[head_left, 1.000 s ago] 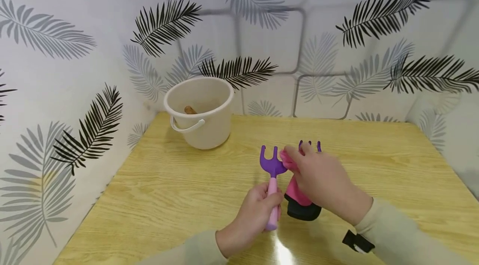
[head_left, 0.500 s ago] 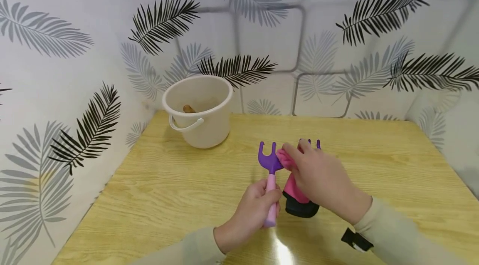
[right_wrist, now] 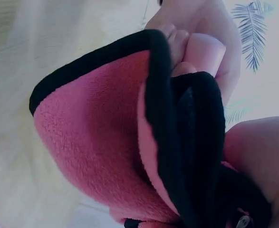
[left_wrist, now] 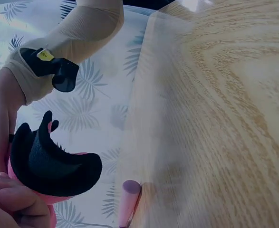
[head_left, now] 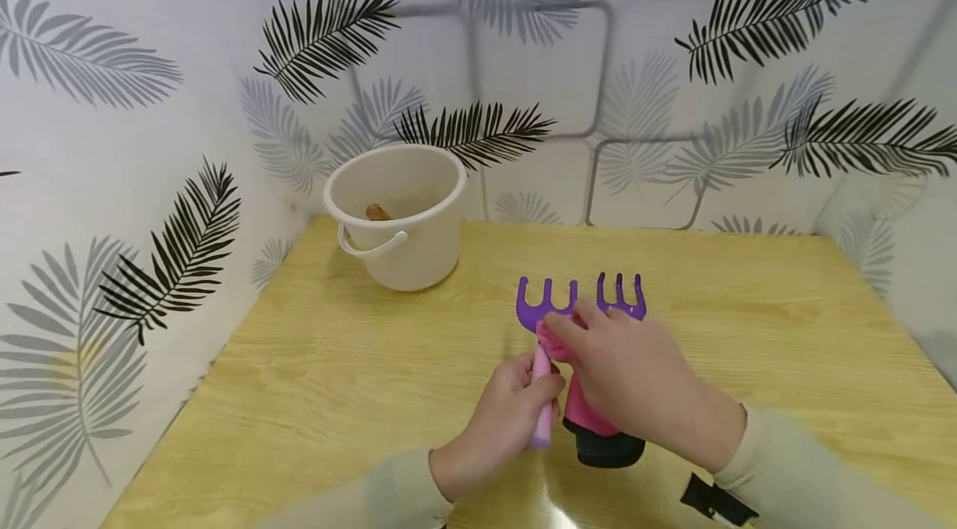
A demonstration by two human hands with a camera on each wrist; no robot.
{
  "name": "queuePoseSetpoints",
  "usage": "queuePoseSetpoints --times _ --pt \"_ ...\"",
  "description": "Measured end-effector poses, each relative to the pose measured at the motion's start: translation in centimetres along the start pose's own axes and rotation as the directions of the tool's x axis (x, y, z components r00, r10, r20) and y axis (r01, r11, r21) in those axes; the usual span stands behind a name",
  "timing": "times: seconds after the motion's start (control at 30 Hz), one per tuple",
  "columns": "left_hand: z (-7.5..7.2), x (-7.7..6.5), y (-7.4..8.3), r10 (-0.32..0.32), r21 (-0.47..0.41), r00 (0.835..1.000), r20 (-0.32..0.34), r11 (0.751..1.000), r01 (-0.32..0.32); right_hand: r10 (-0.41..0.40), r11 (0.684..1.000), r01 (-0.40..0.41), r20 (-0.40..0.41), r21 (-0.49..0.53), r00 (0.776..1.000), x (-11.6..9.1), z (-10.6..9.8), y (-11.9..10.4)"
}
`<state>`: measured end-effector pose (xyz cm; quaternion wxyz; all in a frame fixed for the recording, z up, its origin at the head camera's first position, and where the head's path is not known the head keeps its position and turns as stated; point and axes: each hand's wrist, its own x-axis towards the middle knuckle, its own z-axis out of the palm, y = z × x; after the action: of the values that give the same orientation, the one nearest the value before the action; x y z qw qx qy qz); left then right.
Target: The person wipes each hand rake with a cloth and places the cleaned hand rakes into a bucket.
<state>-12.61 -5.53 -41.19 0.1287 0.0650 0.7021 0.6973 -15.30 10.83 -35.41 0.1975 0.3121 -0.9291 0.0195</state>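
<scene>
At the left, a white wall covering [head_left: 67,155] printed with black and grey feathery leaves rises behind and beside a yellow wood-grain worktop [head_left: 299,363]. On the worktop's far left part stands a cream plastic bucket [head_left: 414,257], upright, its white handle [head_left: 377,247] hanging down over the front. The rounded end of a brown object [head_left: 376,213] shows inside the bucket; what it belongs to cannot be told.

Nearer and to the right, the left hand [head_left: 503,408], in a pale cream sleeve [head_left: 389,483], has its fingers and thumb curled round the slim pink handle of a purple three-pronged toy hand fork [head_left: 529,315]. The fork's prongs point away from the person.

Just right of that handle hangs a plush pink cloth [head_left: 585,413] with a broad black border; its upper part is bunched against the fork where head and handle meet. The right hand [head_left: 631,363] pinches this bunch between bent fingers, its back turned upward. The right wrist view shows the cloth folded over.

Past the right fingers, the prongs of a second purple fork [head_left: 635,311] show, its lower part hidden. Farthest right, a black strap [head_left: 718,502] sits at the right sleeve's cuff.
</scene>
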Motion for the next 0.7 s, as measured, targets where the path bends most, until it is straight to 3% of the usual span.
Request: queuePoseSetpoints --times 0.1,0.4,0.57,0.7 --pt "0.0 0.0 0.1 0.000 0.001 1.000 0.002 1.000 0.000 0.017 1.000 -0.017 -0.005 -0.018 1.000 0.4 -0.1 0.1" --pt "0.2 -0.4 -0.1 -0.012 -0.024 0.999 0.036 1.000 0.013 0.053 0.997 -0.055 -0.022 -0.059 0.998 2.7 0.7 3.0" --pt "0.1 -0.4 -0.4 -0.025 -0.006 0.999 0.036 1.000 0.025 0.037 0.998 -0.035 0.034 -0.054 0.999 3.8 0.5 3.3" --pt "0.1 -0.3 -0.4 -0.022 0.014 0.999 0.023 1.000 0.021 -0.039 0.998 0.045 0.113 -0.046 0.993 4.3 -0.4 2.0"
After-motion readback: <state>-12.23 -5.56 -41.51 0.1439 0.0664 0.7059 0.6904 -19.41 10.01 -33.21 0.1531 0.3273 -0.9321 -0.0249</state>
